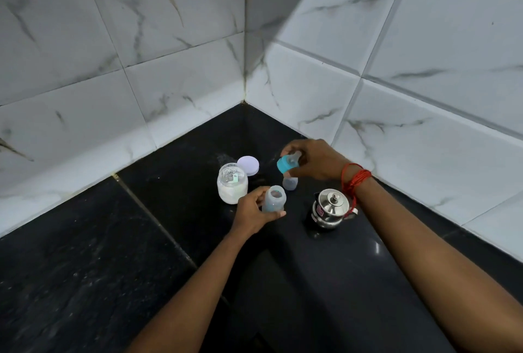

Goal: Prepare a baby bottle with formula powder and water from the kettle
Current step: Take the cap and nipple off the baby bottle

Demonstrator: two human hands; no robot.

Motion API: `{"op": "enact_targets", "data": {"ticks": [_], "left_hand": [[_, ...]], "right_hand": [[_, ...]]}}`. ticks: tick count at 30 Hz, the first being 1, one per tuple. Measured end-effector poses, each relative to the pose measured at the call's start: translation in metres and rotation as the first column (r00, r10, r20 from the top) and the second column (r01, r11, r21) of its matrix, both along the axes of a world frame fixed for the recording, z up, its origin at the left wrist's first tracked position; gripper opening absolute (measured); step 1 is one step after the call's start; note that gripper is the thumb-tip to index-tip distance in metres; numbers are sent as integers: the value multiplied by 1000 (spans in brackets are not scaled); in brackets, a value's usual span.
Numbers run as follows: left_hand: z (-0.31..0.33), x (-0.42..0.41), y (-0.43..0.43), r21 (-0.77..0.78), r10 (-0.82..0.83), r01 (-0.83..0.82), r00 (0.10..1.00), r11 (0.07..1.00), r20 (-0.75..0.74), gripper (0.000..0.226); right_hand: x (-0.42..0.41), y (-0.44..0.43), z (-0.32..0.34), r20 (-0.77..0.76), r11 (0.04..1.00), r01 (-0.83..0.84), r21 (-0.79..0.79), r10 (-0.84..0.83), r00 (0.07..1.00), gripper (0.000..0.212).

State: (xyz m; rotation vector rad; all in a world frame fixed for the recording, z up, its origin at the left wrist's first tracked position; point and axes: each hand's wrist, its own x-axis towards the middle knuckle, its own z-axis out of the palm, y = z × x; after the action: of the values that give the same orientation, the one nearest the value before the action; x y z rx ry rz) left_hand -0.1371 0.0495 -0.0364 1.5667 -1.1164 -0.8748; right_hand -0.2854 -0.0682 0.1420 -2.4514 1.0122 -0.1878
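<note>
My left hand (253, 211) grips an open, translucent baby bottle (274, 200) standing on the black counter (113, 253), its mouth uncovered. My right hand (314, 159) holds the teal screw ring with its teat (287, 163) tilted in the air, just above a clear cap (290, 183) that stands on the counter. An open glass jar of white formula powder (232, 186) with a scoop inside stands left of the bottle. A small steel kettle (329, 209) with its lid on sits to the right, under my right wrist.
The jar's pale lilac lid (248, 165) lies flat behind the jar. White marble-look tiled walls (169, 70) meet in a corner right behind the objects. The counter stretches toward me and to the left. A red thread is tied around my right wrist.
</note>
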Motion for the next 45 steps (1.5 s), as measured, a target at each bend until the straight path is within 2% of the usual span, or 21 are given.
{"op": "enact_targets", "data": {"ticks": [3,11,14,20,23,26,29,32,35,37,39,41,43,45], "left_hand": [[-14,-2,-3,13,-13,13,1000,1000,0,61],[-36,4,-14,44,-24,24,1000,999,-5,61],[-40,6,-18,44,-9,9,1000,999,-2,62],[-47,3,-16,-24,9,-9,1000,1000,-12,68],[-50,5,-8,-54,30,-30,1000,998,-7,69],[-52,14,9,-11,107,-107,994,994,-2,72],[-52,23,28,-27,260,-259,966,965,10,55],[-49,35,44,-109,448,-440,892,891,59,39],[-44,53,45,-118,534,-523,840,844,96,58],[-37,65,36,-53,516,-513,850,857,108,86],[-27,74,21,19,432,-436,896,899,104,115],[-17,80,8,69,341,-347,936,935,88,131],[-10,82,-1,99,280,-284,958,954,58,128],[-6,83,-3,79,258,-260,965,962,42,106]], "right_hand": [[4,-13,-12,38,998,60,-31,-59,998,45],[42,-49,-79,-152,992,110,-59,-118,981,50],[62,-60,-101,-238,996,61,-64,-75,968,48],[80,-69,-134,-512,956,-133,-262,-20,859,44],[82,-67,-148,-571,937,-178,-302,-28,821,41],[82,-64,-154,-583,933,-182,-311,-36,811,40],[81,-62,-148,-544,929,-155,-335,-57,837,48],[82,-59,-128,-404,937,-94,-337,-53,913,52],[81,-52,-102,-210,952,-35,-305,-31,977,42],[79,-44,-85,-92,964,-19,-265,-5,996,34],[77,-34,-71,2,976,-24,-216,25,1000,27],[74,-23,-61,64,981,-30,-189,43,997,23],[69,-14,-55,100,981,-28,-190,48,994,22],[65,-5,-53,115,980,-28,-198,52,992,23]]}}
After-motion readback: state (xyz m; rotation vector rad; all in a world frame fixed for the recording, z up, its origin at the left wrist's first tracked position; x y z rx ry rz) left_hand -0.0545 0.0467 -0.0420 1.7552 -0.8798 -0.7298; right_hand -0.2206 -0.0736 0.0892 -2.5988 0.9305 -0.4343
